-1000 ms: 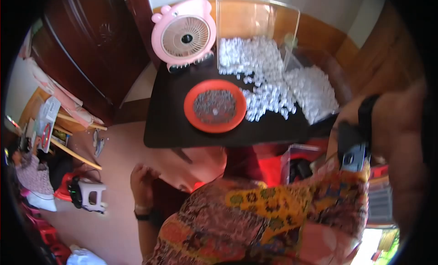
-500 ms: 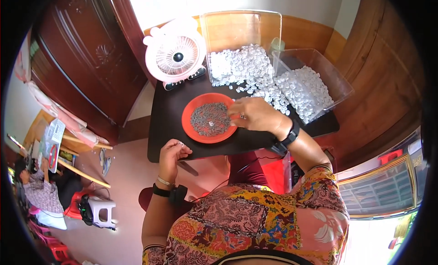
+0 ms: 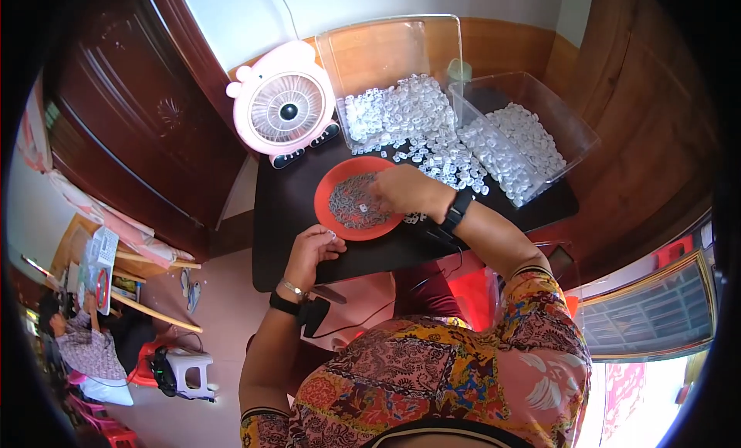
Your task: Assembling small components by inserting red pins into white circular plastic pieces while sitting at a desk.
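Note:
An orange-red plate [image 3: 323, 207] on the dark table holds a heap of small grey metal pieces [image 3: 345, 201] that look like screws. Over its right side, my right hand [image 3: 413, 192] dips bent, closed fingers into the heap; the fingertips are hidden, so what they pinch cannot be made out. One small white plastic piece [image 3: 363, 207] lies on the grey pieces. Close to the plate's lower left rim, my left hand [image 3: 310, 255] is closed, with a small white plastic piece [image 3: 332, 235] between thumb and forefinger.
Two clear plastic bins [image 3: 386, 33] [image 3: 579, 151] hold many small white pieces, with more spilled on the table [image 3: 287, 251] between them. A pink fan [image 3: 262, 135] stands at the far left. Away to the left, another person [image 3: 89, 344] sits by a white stool [image 3: 189, 363].
My right hand has moved left, from the plate's right rim into the grey pieces. My left hand has come slightly right and up, nearer the plate. The view has shifted a little.

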A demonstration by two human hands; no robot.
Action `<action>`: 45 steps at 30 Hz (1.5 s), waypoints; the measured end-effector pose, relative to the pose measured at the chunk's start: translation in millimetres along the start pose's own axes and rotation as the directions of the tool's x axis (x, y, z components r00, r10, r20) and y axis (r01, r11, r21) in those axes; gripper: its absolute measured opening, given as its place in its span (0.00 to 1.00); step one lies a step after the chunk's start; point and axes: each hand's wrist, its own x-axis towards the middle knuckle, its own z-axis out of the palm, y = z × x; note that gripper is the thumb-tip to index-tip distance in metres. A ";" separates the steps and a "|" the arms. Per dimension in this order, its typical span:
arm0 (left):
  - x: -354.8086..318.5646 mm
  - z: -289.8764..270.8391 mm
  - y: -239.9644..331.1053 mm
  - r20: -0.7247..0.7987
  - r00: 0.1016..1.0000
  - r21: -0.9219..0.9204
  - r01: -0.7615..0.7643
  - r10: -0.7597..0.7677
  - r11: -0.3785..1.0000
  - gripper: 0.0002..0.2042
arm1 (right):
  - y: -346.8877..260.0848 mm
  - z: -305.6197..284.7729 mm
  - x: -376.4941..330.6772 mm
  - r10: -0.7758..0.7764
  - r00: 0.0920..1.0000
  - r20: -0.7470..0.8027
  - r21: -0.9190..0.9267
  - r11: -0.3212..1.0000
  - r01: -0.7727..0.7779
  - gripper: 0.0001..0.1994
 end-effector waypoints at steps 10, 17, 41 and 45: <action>58.1 -21.4 53.3 0.020 0.992 0.097 -0.128 0.126 0.987 0.07 | 37.1 -37.8 32.9 0.171 0.972 -0.161 0.291 0.949 -0.119 0.09; 119.3 -17.6 57.1 -0.142 0.943 -0.159 -0.322 0.301 0.933 0.08 | 35.6 7.4 49.9 0.149 0.980 -0.131 0.088 0.987 -0.138 0.10; 126.4 -6.8 31.8 -0.082 0.887 0.020 -0.455 0.455 0.890 0.07 | 23.8 35.3 55.9 -0.015 0.988 -0.157 0.026 0.999 0.020 0.09; 125.8 -4.5 31.0 -0.067 0.889 0.020 -0.452 0.452 0.892 0.07 | 24.7 43.0 58.7 0.030 0.986 -0.163 0.042 0.999 -0.024 0.09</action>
